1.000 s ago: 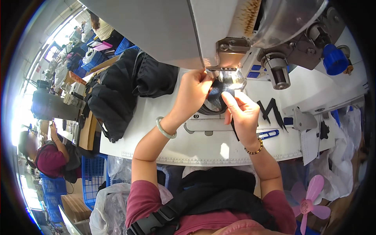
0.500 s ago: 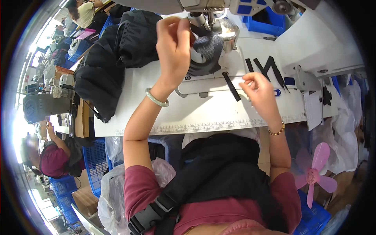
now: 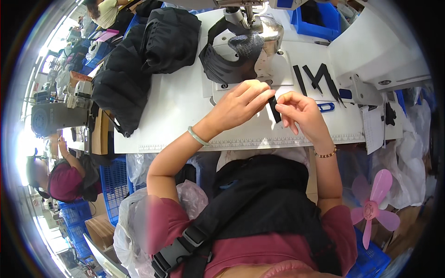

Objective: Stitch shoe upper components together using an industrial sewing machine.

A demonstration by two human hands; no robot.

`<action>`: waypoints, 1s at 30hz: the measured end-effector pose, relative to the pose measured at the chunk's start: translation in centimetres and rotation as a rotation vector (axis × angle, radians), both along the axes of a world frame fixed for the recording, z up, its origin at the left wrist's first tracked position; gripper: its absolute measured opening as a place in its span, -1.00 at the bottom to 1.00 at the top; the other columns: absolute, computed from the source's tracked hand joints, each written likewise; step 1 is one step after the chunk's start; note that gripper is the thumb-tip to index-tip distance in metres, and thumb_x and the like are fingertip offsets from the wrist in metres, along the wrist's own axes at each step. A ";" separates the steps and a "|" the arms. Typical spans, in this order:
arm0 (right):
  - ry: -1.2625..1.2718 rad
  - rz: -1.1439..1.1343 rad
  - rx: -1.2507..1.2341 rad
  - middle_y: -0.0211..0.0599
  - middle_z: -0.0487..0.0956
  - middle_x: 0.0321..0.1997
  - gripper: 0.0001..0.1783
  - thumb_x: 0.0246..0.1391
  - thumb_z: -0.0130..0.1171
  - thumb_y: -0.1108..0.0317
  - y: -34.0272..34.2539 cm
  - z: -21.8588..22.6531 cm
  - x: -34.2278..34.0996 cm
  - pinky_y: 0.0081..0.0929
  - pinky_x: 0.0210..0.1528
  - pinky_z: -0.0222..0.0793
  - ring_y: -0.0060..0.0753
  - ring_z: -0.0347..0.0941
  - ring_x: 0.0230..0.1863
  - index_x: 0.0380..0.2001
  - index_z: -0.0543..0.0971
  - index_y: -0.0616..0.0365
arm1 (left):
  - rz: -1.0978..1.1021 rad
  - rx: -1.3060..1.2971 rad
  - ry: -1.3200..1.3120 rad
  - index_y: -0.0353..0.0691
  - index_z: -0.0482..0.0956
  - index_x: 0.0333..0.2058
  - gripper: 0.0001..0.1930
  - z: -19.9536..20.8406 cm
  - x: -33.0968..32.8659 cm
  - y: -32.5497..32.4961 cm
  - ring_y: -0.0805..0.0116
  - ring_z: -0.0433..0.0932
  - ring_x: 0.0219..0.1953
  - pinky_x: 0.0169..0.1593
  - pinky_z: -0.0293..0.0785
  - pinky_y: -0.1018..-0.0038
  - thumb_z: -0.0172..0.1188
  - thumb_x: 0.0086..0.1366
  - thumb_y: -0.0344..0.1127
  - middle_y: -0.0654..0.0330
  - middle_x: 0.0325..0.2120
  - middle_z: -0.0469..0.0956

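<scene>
My left hand [image 3: 243, 103] reaches across the white table, its fingers closed at the upper end of a short black strip [image 3: 275, 116]. Beside it my right hand [image 3: 300, 113] is curled, thumb and forefinger together at the strip's right edge; what they pinch, if anything, is hidden. Under the head of the sewing machine [image 3: 241, 17] sits a curved black fabric piece [image 3: 225, 65] with a dark glittery patch [image 3: 246, 45]. Neither hand touches that piece.
More black strips [image 3: 320, 79] lie to the right, near a blue-handled tool [image 3: 326, 107]. Black bags [image 3: 171, 39] are piled at the left. A blue bin [image 3: 320, 30] stands behind; a ruler strip [image 3: 185, 147] lines the front edge. A pink fan [image 3: 371, 209] is at lower right.
My left hand has left the fabric piece at the machine and come down right to the black strip. My right hand has shifted slightly left and down, and the strip has turned a little.
</scene>
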State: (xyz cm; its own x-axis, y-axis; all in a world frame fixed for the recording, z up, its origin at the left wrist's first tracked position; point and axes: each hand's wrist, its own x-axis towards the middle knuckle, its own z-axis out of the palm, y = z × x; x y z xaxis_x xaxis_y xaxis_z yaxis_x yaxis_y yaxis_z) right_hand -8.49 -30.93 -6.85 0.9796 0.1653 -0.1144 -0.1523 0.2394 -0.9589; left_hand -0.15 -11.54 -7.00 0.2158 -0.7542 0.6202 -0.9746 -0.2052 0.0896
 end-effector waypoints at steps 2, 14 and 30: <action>-0.038 -0.019 0.037 -0.44 0.46 -0.57 -0.88 0.09 0.12 0.44 0.3 1.3 -0.5 -0.81 -0.75 0.17 -0.76 0.34 -0.65 -0.33 0.49 0.27 | -0.026 -0.073 0.035 -0.26 0.45 -0.13 -0.59 0.9 -0.2 -0.2 0.21 0.41 -0.19 -0.16 0.43 0.40 0.22 -0.04 -0.49 0.19 -0.22 0.41; -0.398 -0.308 -0.062 -0.47 0.47 -0.52 -0.91 0.08 0.11 0.51 2.8 1.4 -1.0 -0.84 -0.66 0.21 -0.80 0.34 -0.59 -0.33 0.43 0.23 | 0.041 -0.430 0.775 -0.28 0.56 -0.30 -0.79 2.8 -3.7 -1.7 0.51 0.44 -0.50 -0.41 0.39 0.61 0.20 0.03 -0.56 0.23 -0.50 0.50; -0.595 -0.393 -0.491 -0.42 0.47 -0.38 -0.85 0.04 0.14 0.52 2.5 1.7 0.3 -0.80 -0.54 0.27 -0.76 0.40 -0.49 -0.32 0.39 0.20 | 0.033 -0.569 0.939 -0.33 0.52 -0.41 -0.92 2.7 -3.1 -1.7 0.61 0.45 -0.48 -0.42 0.37 0.63 0.18 0.06 -0.57 0.29 -0.53 0.49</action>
State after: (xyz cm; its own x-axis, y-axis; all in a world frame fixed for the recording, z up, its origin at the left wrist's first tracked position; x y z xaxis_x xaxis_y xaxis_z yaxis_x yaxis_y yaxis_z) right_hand -8.20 -28.43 -5.14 0.8751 -0.1320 0.4656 0.4144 -0.2924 -0.8618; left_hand -3.29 -13.26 -4.26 0.7988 -0.3954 0.4533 -0.4632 0.0764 0.8829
